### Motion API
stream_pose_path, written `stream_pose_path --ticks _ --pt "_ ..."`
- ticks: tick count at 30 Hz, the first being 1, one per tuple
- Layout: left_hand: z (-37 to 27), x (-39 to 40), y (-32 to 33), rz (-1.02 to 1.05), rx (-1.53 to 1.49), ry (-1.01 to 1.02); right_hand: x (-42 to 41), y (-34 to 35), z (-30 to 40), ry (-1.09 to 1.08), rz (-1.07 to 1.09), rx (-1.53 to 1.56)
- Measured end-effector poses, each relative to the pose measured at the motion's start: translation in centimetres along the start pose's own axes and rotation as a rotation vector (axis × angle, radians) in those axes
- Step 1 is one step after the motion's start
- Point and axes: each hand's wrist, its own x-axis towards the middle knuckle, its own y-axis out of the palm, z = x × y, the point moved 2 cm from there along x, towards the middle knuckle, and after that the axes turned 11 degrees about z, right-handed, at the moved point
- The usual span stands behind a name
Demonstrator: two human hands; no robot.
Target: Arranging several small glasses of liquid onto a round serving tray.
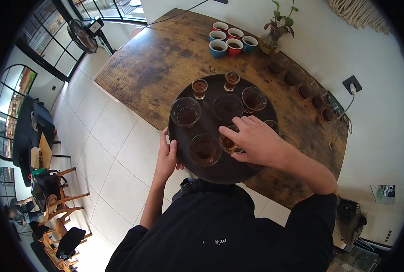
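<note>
A round dark tray [222,173] is held in front of my body, over the near edge of the wooden table. My left hand [167,151] grips its left rim, thumb on the upper side. From above, my right hand [253,141] has its fingers around a clear glass of amber liquid [227,143]; whether the glass is lifted off the tray I cannot tell. Around it stand wider glasses with dark liquid [205,151], [185,114], a clear glass [228,108] and a handled glass cup [254,99]. Two small glasses [199,89], [232,81] stand at the far rim. My forearm partly hides another glass.
Several blue and red cups [218,48] of dark liquid are grouped at the table's [147,68] back. A plant in a glass vase [271,40] and a row of glasses [293,74] line the wall side. A plugged-in cable [353,90] hangs there. Chairs [57,204] and a fan [83,35] are leftward.
</note>
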Motion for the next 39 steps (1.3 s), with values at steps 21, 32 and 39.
stream_pose_path --ticks 21,32,39 --pt "0.1 -0.1 0.2 -0.043 0.014 -0.024 0.9 0.8 0.2 0.134 0.207 0.090" --pt "-0.2 -0.2 0.3 -0.045 0.028 -0.020 0.7 0.6 0.3 0.112 0.193 0.113" --pt "-0.1 -0.1 0.2 -0.036 0.041 -0.021 1.0 0.8 0.1 0.096 0.142 0.108"
